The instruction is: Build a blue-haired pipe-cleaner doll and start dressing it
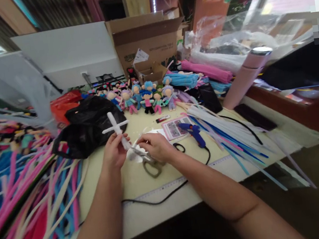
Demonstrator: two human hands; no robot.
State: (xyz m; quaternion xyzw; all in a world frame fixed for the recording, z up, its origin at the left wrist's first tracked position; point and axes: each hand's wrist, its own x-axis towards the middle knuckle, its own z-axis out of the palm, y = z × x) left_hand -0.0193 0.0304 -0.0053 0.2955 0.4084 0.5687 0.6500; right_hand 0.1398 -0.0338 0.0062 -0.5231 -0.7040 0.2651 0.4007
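My left hand [113, 150] is closed around the lower end of a white cross-shaped pipe-cleaner figure [116, 127], held upright over the cream table [144, 183]. My right hand [156, 146] is closed on scissors [150, 166], whose grey-green handles hang below the fingers; the blades point toward the figure's base. A crumpled white scrap [136, 155] lies between the two hands. A blue glue gun [193, 132] rests on the table just right of my right hand, its black cord [169, 196] looping toward the near edge.
Finished little dolls [145, 98] stand in a row at the back. A black plastic bag [87, 124] sits left of my hands. Piles of coloured pipe cleaners [26, 198] cover the left, white and blue ones [225, 131] the right. A pink bottle [247, 75], black phone [210, 97] and cardboard box [147, 43] stand behind.
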